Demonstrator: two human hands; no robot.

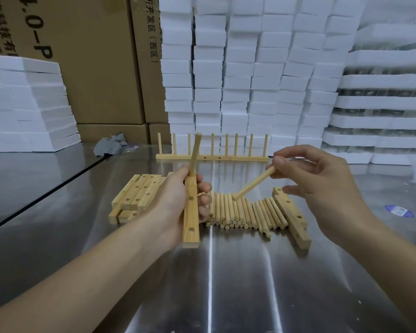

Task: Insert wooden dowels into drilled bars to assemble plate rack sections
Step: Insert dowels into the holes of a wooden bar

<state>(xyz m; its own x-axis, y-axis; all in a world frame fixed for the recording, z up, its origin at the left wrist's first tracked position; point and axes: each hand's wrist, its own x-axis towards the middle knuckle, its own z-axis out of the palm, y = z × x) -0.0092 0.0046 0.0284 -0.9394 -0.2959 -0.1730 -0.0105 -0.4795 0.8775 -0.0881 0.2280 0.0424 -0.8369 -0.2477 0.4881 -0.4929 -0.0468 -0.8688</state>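
1. The pale drilled wooden bar [191,212] lies lengthwise in the left hand [173,200], whose fingers curl round it; one round wooden dowel [195,152] stands in its far end, and open holes show nearer along it
2. The right hand [322,183] pinches a second loose dowel [253,183] between thumb and fingertips, its low end slanting towards the left hand
3. Below and between the hands a row of spare dowels [240,212] lies on the shiny steel table [226,284], with stacked drilled bars [135,195] left of the left hand and more bars [291,215] under the right hand
4. Beyond both hands a finished rack section [211,157] stands upright
5. Bare steel spreads nearer than the hands; a dark table seam [46,195] runs diagonally left of the left forearm
6. Brown cardboard cartons [94,68] and white foam blocks [250,68] wall the far side; the cartons' contents are hidden
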